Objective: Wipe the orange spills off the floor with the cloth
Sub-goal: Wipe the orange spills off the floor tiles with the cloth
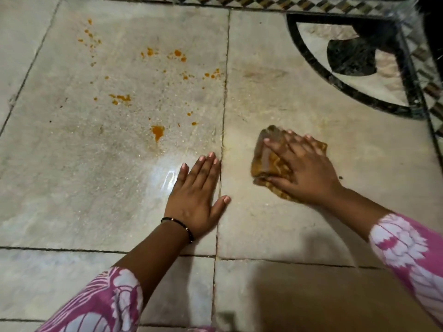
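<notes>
Orange spills (pixel 158 131) dot the large pale floor tile (pixel 72 144) on the left, in scattered drops and one bigger blot with a drip. A crumpled brownish-orange cloth (pixel 266 159) lies on the right-hand tile, pressed flat under my right hand (pixel 302 171), whose fingers are spread over it. My left hand (pixel 196 195) rests palm down on the floor beside the tile joint, fingers apart, holding nothing. The cloth sits to the right of the spills and apart from them.
A dark curved inlay band (pixel 335 85) and a chequered border (pixel 429 92) mark the floor at the top right. A wet glare patch (pixel 165 176) shines just left of my left hand. Grout lines cross the floor.
</notes>
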Demonstrator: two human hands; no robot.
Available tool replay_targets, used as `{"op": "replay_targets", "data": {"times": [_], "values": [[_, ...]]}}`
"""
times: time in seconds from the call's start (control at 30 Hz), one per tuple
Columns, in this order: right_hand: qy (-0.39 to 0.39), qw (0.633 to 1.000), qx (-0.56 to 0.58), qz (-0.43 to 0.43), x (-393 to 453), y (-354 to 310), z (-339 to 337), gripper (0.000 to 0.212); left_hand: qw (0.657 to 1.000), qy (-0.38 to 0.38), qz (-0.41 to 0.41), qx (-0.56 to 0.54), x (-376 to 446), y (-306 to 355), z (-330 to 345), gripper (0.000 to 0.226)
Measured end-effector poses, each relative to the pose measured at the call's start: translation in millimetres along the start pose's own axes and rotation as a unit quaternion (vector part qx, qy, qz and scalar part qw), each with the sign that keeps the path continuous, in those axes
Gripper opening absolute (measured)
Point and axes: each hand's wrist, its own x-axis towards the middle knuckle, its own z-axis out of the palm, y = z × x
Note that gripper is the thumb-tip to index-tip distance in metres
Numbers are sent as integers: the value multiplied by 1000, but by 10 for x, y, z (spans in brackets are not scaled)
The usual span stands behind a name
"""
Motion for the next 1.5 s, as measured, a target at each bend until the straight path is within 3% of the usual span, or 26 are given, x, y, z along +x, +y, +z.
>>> {"op": "replay_targets", "data": {"times": [0.17,0.33,0.5,0.6,0.73,0.87,0.93,1.07,1.17,1.27,1.37,1.5], "values": [[12,990,1,140,156,477,-94,82,1000,2,-10,5,-2,23,22,72],[-6,967,-2,256,1145,207,-131,71,1000,-9,-11,12,-3,40,-3,72],[-11,998,-4,60,1028,-427,-31,67,1000,-8,-12,13,-9,39,-8,72],[12,1000,3,-21,556,-305,35,67,1000,-2,-9,12,-10,31,10,72],[48,995,-1,91,516,263,-84,66,1000,1,-7,18,-5,25,19,72],[50,971,-20,235,1319,465,-206,64,1000,-6,-9,19,-1,39,3,72],[42,965,5,258,1703,328,-237,61,1000,-11,-9,18,0,45,-14,72],[1,992,11,127,1826,-245,-194,64,1000,-15,-10,18,1,48,-33,72],[-5,1000,15,-9,1256,-491,-73,66,1000,-10,-8,18,1,37,-12,72],[-5,998,28,-62,565,-274,-14,66,1000,-2,-5,17,-1,29,4,72],[10,1000,13,24,352,292,-60,65,1000,-1,-8,13,-15,31,1,72],[42,981,6,188,910,580,-109,71,1000,-11,-12,16,-1,28,-26,73]]}}
